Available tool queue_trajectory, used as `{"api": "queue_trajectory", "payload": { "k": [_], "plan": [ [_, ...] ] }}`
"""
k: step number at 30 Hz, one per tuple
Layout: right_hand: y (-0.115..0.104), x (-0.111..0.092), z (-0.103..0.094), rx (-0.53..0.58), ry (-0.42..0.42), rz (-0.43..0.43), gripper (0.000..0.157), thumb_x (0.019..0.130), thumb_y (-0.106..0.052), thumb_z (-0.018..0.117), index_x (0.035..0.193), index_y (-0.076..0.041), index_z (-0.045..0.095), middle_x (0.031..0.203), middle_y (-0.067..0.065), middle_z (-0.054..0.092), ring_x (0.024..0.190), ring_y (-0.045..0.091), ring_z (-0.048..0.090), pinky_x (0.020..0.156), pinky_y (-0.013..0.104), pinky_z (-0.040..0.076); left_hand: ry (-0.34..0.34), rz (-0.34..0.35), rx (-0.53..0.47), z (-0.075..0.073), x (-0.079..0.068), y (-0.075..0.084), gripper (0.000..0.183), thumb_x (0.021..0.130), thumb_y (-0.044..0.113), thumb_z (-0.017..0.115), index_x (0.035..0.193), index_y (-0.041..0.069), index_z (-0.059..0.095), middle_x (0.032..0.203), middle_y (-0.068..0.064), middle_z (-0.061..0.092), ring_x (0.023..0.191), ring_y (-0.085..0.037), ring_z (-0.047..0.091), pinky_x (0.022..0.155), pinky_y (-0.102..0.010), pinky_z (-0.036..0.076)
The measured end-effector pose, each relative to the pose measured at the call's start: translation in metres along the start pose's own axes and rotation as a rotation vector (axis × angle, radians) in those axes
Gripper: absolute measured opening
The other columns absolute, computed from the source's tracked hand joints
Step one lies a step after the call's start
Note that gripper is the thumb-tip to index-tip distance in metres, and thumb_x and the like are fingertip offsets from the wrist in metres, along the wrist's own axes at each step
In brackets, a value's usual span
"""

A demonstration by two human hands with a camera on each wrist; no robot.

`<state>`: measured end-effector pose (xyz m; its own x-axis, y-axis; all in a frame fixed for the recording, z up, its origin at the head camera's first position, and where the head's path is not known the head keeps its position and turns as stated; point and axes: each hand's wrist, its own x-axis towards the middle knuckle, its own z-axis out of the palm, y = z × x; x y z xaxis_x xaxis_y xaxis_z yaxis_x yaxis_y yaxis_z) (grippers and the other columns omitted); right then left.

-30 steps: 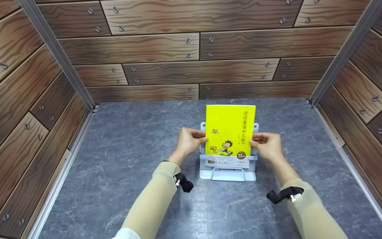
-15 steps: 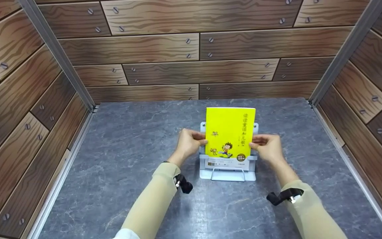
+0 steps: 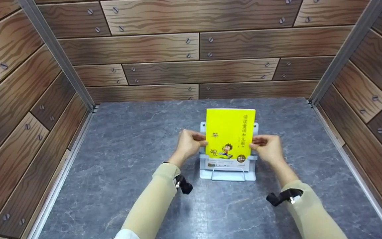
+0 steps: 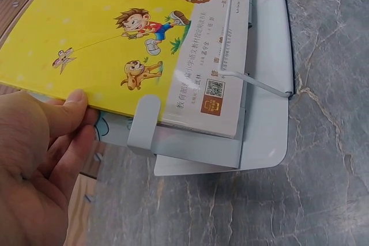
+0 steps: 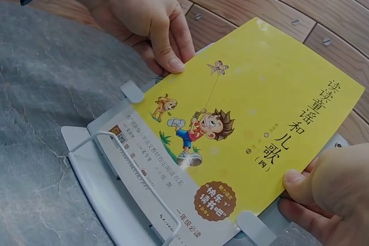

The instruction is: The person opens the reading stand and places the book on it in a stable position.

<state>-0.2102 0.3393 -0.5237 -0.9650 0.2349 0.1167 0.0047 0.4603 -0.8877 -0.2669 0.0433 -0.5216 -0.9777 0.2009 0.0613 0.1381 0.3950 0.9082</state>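
Observation:
A yellow book (image 3: 229,132) with a cartoon boy and dog on its cover leans upright in a pale metal book stand (image 3: 205,174). My left hand (image 3: 189,142) pinches the book's left edge, thumb on the cover and fingers behind. On the opposite edge, my right hand (image 3: 268,146) pinches it the same way. Side clips (image 4: 147,122) of the stand overlap the lower cover. In the left wrist view a wire loop (image 4: 233,27) crosses in front of the white lower band of the book. The fingertips behind the book are hidden.
The stand rests on a grey marble-patterned table (image 3: 138,139). Wood-patterned panels (image 3: 191,46) enclose the back and both sides, with metal rails (image 3: 56,54) at the corners. Each wrist carries a black camera mount (image 3: 184,184).
The book has moved down a little in the stand, its lower edge now closer to the base and wire loop. Both hands have gone down slightly with it, still gripping its edges.

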Motion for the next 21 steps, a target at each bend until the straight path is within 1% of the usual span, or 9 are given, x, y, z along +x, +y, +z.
{"api": "queue_trajectory", "payload": {
  "k": [7,12,16,21],
  "plan": [
    [0.0034,-0.0004,0.0010,-0.029,0.000,0.008,0.021,0.092,0.005,0.079,0.112,0.010,0.077,0.099,0.021,0.076,0.082,0.021,0.072,0.068,0.020,0.058,-0.017,-0.008,-0.006,-0.0009,-0.0024,-0.0004,0.015,0.088,0.004,0.087,0.103,0.003,0.083,0.090,-0.002,0.079,0.081,-0.013,0.075,0.074,-0.029,0.063],
    [0.0077,-0.0002,0.0020,-0.049,0.012,-0.022,0.018,0.090,0.007,0.080,0.108,0.010,0.078,0.096,0.021,0.076,0.081,0.023,0.072,0.066,0.018,0.058,-0.021,0.008,0.006,0.0000,-0.0029,-0.0005,0.015,0.088,0.003,0.087,0.103,0.002,0.083,0.090,-0.003,0.079,0.081,-0.013,0.075,0.074,-0.028,0.063],
    [0.0094,-0.0005,0.0022,-0.058,0.013,-0.042,0.017,0.089,0.008,0.081,0.106,0.011,0.078,0.094,0.021,0.076,0.078,0.021,0.071,0.065,0.017,0.057,-0.022,0.011,0.023,0.0002,-0.0037,-0.0010,0.015,0.088,0.004,0.087,0.102,0.003,0.084,0.090,-0.003,0.079,0.081,-0.013,0.075,0.073,-0.028,0.063],
    [0.0104,-0.0010,0.0025,-0.057,0.013,-0.045,0.017,0.089,0.008,0.081,0.105,0.011,0.078,0.093,0.021,0.076,0.078,0.020,0.071,0.065,0.017,0.057,-0.023,0.010,0.028,0.0001,-0.0041,-0.0017,0.014,0.088,0.004,0.087,0.102,0.003,0.084,0.089,-0.002,0.079,0.080,-0.013,0.075,0.073,-0.028,0.063]
  ]
}}
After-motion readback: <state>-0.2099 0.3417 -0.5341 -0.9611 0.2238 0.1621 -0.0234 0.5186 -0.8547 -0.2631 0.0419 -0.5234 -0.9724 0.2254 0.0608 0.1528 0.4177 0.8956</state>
